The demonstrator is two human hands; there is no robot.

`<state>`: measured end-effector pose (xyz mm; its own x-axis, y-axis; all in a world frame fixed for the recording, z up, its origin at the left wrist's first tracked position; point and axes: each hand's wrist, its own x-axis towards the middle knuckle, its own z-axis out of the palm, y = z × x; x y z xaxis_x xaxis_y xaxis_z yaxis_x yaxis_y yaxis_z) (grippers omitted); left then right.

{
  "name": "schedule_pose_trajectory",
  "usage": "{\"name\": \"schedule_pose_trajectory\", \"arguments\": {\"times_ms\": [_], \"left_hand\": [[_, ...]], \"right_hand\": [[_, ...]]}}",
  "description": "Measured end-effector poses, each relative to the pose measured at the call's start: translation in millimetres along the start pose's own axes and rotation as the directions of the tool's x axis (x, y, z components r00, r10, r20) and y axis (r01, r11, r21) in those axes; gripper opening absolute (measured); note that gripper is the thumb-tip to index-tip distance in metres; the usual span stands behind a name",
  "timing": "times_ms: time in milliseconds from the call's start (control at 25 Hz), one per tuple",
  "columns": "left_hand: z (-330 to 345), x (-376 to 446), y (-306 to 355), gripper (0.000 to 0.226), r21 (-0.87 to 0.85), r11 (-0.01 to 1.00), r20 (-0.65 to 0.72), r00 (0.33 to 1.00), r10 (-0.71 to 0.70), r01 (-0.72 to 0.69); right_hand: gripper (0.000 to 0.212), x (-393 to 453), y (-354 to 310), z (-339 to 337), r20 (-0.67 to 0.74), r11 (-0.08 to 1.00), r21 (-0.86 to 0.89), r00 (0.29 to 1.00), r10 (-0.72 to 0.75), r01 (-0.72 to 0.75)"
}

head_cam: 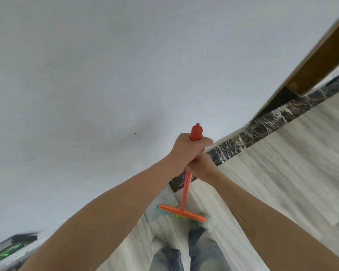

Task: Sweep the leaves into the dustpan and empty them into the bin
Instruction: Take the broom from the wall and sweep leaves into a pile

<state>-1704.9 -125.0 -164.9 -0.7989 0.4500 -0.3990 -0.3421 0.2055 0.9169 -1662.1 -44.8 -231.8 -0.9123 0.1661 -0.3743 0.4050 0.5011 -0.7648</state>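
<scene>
Right now the person is gripping an orange broom (185, 194) with both hands, one stacked above the other near the top of the handle. The left hand (186, 151) is wrapping its fingers round the handle just below the red cap, which is sticking out above the fist. The right hand (201, 168) is closing round the handle directly beneath, touching the left hand.

The handle is running almost straight down from the hands to the broom head (182, 213), which is lying crosswise on the pale wood-grain floor (282, 173), close to the corner where the floor meets the white wall (106, 75). Bristles are showing below the orange bar, greenish and bluish as far as the blur allows, and they seem to be touching the floor.

The person's legs, in faded blue jeans (184, 255), are standing just behind the broom head. A dark marbled skirting strip (262, 126) is running along the floor's far edge at the foot of the wall, and a brown wooden frame (321, 55) is rising at the upper right. At the lower left edge something dark with green markings (6, 251) is poking into view, too smeared to identify.
</scene>
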Motion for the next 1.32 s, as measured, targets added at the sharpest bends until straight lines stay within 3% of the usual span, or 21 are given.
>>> {"name": "schedule_pose_trajectory", "arguments": {"times_ms": [200, 320, 480, 600, 680, 840, 1040, 1320], "left_hand": [[119.7, 10.6, 31.1, 0.036, 0.072, 0.994, 0.334, 0.941, 0.05, -0.079], [201.1, 9.4, 48.7, 0.039, 0.105, 0.987, 0.554, 0.831, 0.044, -0.123], [316.5, -2.3, 64.7, 0.04, 0.146, 0.962, 0.716, 0.696, 0.057, -0.229], [395.7, -13.0, 70.4, 0.041, 0.184, 0.94, 0.795, 0.606, 0.03, -0.288], [445.9, -24.3, 69.8, 0.04, 0.198, 0.918, 0.852, 0.523, 0.012, -0.344], [523.6, -36.8, 71.3, 0.038, 0.193, 0.892, 0.895, 0.446, 0.012, -0.41], [609.4, -39.0, 78.1, 0.033, 0.147, 0.856, 0.961, 0.277, -0.005, -0.496], [734.4, 3.5, 91.4, 0.031, 0.101, 0.832, 0.988, 0.155, -0.018, -0.546]], "right_hand": [[0.014, -43.4, 59.9, -105.1, -0.142, 0.987, 0.137, 0.985, 0.1, -0.08], [0.009, -81.6, 102.3, -164.7, -0.282, 0.974, 0.205, 0.948, 0.148, -0.092], [0.013, -139.5, 158.5, -242.4, -0.437, 0.955, 0.279, 0.872, 0.222, -0.103], [0.025, -186.8, 192.8, -292.0, -0.532, 0.946, 0.317, 0.812, 0.238, -0.07], [0.021, -216.7, 218.9, -318.4, -0.58, 0.939, 0.331, 0.765, 0.281, -0.094], [0.025, -255.5, 263.5, -361.1, -0.671, 0.931, 0.351, 0.667, 0.324, -0.099], [0.019, -287.8, 311.4, -411.7, -0.779, 0.931, 0.339, 0.515, 0.358, -0.135], [0.01, -288.2, 389.9, -508.6, -0.792, 0.9, 0.393, 0.427, 0.436, -0.189]]}}
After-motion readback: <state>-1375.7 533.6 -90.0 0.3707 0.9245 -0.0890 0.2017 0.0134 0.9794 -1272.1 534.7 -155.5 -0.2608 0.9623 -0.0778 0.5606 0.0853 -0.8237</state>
